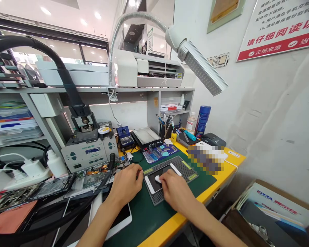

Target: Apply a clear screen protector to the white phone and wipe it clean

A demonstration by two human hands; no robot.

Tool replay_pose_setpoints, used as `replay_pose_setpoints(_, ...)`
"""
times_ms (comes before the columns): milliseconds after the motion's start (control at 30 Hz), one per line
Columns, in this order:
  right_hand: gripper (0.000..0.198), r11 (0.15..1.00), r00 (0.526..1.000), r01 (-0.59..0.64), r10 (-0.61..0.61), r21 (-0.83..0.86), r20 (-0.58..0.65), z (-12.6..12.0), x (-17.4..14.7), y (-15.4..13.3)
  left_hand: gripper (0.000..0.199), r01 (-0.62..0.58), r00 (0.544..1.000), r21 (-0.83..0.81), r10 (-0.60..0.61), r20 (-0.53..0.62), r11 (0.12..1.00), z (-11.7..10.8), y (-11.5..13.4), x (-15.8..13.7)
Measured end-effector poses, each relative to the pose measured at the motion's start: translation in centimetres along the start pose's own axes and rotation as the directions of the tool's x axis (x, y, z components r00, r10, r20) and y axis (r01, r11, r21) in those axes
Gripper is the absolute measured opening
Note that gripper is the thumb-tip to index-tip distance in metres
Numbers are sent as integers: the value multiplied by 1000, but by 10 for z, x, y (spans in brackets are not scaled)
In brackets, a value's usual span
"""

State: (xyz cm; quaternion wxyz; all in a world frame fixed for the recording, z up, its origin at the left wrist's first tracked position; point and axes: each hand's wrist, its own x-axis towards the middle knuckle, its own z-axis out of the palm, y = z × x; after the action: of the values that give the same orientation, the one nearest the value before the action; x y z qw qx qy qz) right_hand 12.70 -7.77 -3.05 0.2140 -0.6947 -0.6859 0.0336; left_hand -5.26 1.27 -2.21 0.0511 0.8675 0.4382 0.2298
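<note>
A white-framed smartphone [154,182] with a dark screen lies on a grey perforated pad [158,198]. My right hand [176,190] is over the phone's near right side, pinching a small white wad [158,178] that touches the screen; whether it is cotton or tissue I cannot tell. Just left of the phone, my left hand [128,181] is curled with thumb and fingers drawn together beside the pad's corner. Anything between those fingertips is hidden. Under the pad spreads a dark green mat [144,219].
Left of my hands lie a white tablet [123,219] and opened device boards [95,180]. Behind stand a grey rework station [90,154], a heating plate [148,139] and a pen holder [166,130]. A blue spray can [203,121] stands back right; a lamp [203,65] hangs above.
</note>
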Motion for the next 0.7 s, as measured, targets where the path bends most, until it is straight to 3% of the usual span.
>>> replay_pose_setpoints(133,22,953,973,183,-211,241,97,5,-26,-30,17,22,1000,11,-22,-2,1000,0,-2,0)
replay_pose_setpoints(233,20,890,961,181,-251,419,117,-2,-36,-32,18,32,999,12,-32,7,999,0,-2,0)
replay_pose_setpoints(367,20,904,998,43,-56,426,18,-20,-13,5,18,27,999,5,-27,18,1000,0,-1,1)
replay_pose_setpoints(467,25,947,988,-153,157,281,8,-29,16,43,19,21,999,-21,-20,40,1000,-2,1,0)
replay_pose_setpoints(567,24,962,982,-182,186,202,0,-27,35,62,19,19,999,-25,-18,51,1000,-3,2,0)
replay_pose_setpoints(700,22,986,992,-121,125,113,-29,-16,39,51,20,7,999,-3,-7,44,1000,-2,1,0)
